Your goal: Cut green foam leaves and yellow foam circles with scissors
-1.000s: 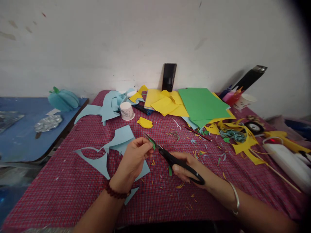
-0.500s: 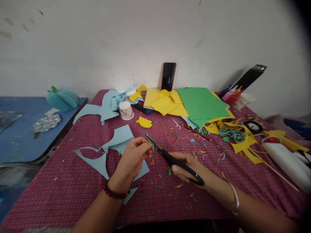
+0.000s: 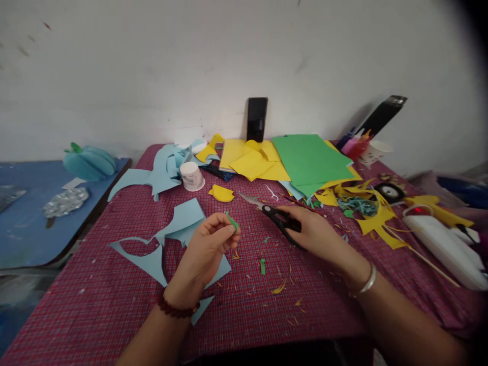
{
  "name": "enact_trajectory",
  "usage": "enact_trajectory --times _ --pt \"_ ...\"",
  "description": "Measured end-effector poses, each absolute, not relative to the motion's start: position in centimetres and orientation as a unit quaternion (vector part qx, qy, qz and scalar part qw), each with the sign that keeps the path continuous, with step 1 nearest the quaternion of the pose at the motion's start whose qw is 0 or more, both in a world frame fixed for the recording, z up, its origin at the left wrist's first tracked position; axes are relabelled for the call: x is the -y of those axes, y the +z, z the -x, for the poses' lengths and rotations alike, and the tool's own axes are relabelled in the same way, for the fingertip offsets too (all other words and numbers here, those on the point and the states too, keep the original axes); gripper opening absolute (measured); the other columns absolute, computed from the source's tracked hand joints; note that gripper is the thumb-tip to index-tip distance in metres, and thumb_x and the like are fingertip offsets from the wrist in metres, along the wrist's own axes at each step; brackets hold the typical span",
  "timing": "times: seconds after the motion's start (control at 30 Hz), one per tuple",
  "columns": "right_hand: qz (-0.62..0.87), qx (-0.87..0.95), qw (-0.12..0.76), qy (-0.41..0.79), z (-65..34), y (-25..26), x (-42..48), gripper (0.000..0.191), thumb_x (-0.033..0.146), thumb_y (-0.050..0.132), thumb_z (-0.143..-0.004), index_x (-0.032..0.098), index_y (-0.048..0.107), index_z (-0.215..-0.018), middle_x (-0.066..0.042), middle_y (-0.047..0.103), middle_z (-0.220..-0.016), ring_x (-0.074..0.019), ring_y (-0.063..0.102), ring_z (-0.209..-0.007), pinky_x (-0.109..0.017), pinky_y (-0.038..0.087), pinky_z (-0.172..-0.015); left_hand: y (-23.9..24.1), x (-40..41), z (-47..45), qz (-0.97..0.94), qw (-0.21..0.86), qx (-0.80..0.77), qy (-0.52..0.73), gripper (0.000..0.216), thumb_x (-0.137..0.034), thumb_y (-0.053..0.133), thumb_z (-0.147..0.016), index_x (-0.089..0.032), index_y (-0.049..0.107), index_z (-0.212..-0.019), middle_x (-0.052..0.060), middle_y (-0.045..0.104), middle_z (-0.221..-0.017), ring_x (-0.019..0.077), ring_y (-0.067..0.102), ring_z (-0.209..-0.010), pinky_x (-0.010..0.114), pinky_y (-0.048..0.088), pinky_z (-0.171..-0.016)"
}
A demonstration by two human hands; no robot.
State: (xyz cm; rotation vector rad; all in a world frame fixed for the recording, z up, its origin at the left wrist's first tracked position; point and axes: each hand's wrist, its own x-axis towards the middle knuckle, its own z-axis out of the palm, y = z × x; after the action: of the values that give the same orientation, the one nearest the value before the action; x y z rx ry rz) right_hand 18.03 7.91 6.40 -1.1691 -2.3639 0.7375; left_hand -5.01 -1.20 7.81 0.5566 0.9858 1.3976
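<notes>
Between the thumb and fingers of my left hand (image 3: 213, 236) is a small piece of green paper (image 3: 232, 222); its lower part is hidden by the fingers. My right hand (image 3: 318, 231) is closed on black-handled scissors (image 3: 280, 218), whose blades point to the upper left, apart from the green piece. Just beyond the hands lies a yellow paper cutout (image 3: 221, 193). A cut light blue sheet (image 3: 186, 218) lies beside and partly under my left hand. On the cloth between the hands rests a little green strip (image 3: 263, 266).
Green sheets (image 3: 312, 160) and yellow paper (image 3: 253, 163) lie at the back, before a phone (image 3: 256, 119) leaning on the wall. A paper cup (image 3: 191, 176) stands near blue scraps. Yellow scraps (image 3: 375, 216), a tape roll (image 3: 389, 192), a glue gun (image 3: 438, 211) and a white box (image 3: 442, 249) crowd the right.
The scissors have moved away from the green paper toward the right, and my right hand has turned palm-down over their handles. My left hand still pinches the green piece.
</notes>
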Motion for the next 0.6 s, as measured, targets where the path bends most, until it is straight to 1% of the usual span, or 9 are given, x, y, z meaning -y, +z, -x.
enact_trajectory --times 0.07,0.13,0.23,0.3,0.33,0.4,0.43,0.5,0.6 --pt "0.425 0.87 0.157 0.195 -19.0 6.2 -8.6 0.044 0.019 0.056 -0.078 0.022 0.059 -0.122 -0.008 0.066 -0.111 -0.025 0.063 -0.097 -0.042 0.049 -0.086 7.9 1.3 5.0 -0.245 0.623 -0.424 0.61 0.017 -0.014 0.071 -0.071 -0.017 0.06 -0.083 -0.002 0.064 -0.065 0.0078 0.058 -0.056 0.016 0.046 -0.052" --pt "0.406 0.888 0.132 0.169 -19.5 6.2 -8.7 0.042 0.018 0.057 -0.078 0.021 0.061 -0.119 -0.009 0.066 -0.108 -0.0256 0.061 -0.098 -0.042 0.048 -0.086 8.0 1.4 4.9 -0.257 0.624 -0.423 0.605 0.017 -0.015 0.069 -0.074 -0.017 0.058 -0.087 -0.002 0.064 -0.065 0.0079 0.057 -0.056 0.016 0.044 -0.052" --pt "0.393 0.892 0.16 0.157 -19.0 6.9 -7.8 0.026 0.019 0.056 -0.082 0.02 0.066 -0.106 -0.009 0.066 -0.101 -0.0257 0.058 -0.097 -0.043 0.045 -0.087 8.2 1.6 4.7 -0.287 0.625 -0.424 0.589 0.014 -0.017 0.065 -0.078 -0.019 0.054 -0.086 -0.003 0.061 -0.063 0.0073 0.053 -0.054 0.016 0.039 -0.048" --pt "0.399 0.867 0.216 0.208 -18.0 7.7 -6.8 0.018 0.022 0.053 -0.086 0.018 0.065 -0.099 -0.009 0.065 -0.096 -0.0231 0.058 -0.093 -0.04 0.045 -0.084 8.3 1.7 4.4 -0.31 0.638 -0.417 0.568 0.014 -0.015 0.062 -0.078 -0.02 0.051 -0.085 -0.005 0.058 -0.061 0.0067 0.049 -0.051 0.015 0.035 -0.046" --pt "0.392 0.848 0.241 0.262 -17.4 8.0 -6.2 0.017 0.023 0.051 -0.088 0.018 0.064 -0.097 -0.008 0.065 -0.094 -0.0209 0.059 -0.089 -0.037 0.046 -0.081 8.3 1.8 4.2 -0.322 0.651 -0.412 0.551 0.014 -0.014 0.061 -0.078 -0.02 0.051 -0.085 -0.005 0.056 -0.06 0.0066 0.046 -0.051 0.016 0.033 -0.045" --pt "0.351 0.81 0.248 0.398 -16.1 8.6 -5.3 0.016 0.025 0.05 -0.089 0.018 0.061 -0.099 -0.005 0.065 -0.09 -0.0168 0.06 -0.081 -0.03 0.047 -0.072 8.3 2.0 4.1 -0.345 0.674 -0.402 0.514 0.013 -0.014 0.06 -0.078 -0.02 0.05 -0.084 -0.006 0.054 -0.058 0.0067 0.044 -0.05 0.017 0.03 -0.046" --pt "0.331 0.802 0.234 0.438 -15.5 8.6 -5.1 0.016 0.024 0.051 -0.088 0.017 0.06 -0.1 -0.004 0.065 -0.087 -0.0155 0.059 -0.077 -0.028 0.047 -0.068 8.3 2.0 4.1 -0.356 0.679 -0.403 0.5 0.011 -0.015 0.059 -0.078 -0.02 0.051 -0.083 -0.006 0.054 -0.058 0.0069 0.043 -0.049 0.017 0.03 -0.046" --pt "0.313 0.807 0.222 0.449 -14.7 8.5 -5.0 0.016 0.02 0.052 -0.085 0.017 0.06 -0.099 -0.003 0.065 -0.085 -0.0144 0.059 -0.074 -0.028 0.046 -0.067 8.3 1.9 4.4 -0.377 0.662 -0.427 0.488 0.007 -0.017 0.058 -0.078 -0.02 0.052 -0.08 -0.005 0.054 -0.059 0.0078 0.044 -0.05 0.019 0.03 -0.046" --pt "0.296 0.841 0.209 0.401 -14.1 7.6 -5.7 0.016 0.013 0.05 -0.084 0.015 0.063 -0.094 -0.004 0.065 -0.085 -0.0145 0.058 -0.075 -0.028 0.044 -0.071 8.1 1.5 5.2 -0.467 0.549 -0.511 0.469 0.002 -0.019 0.058 -0.078 -0.02 0.057 -0.078 -0.003 0.056 -0.061 0.0099 0.047 -0.053 0.021 0.033 -0.049"
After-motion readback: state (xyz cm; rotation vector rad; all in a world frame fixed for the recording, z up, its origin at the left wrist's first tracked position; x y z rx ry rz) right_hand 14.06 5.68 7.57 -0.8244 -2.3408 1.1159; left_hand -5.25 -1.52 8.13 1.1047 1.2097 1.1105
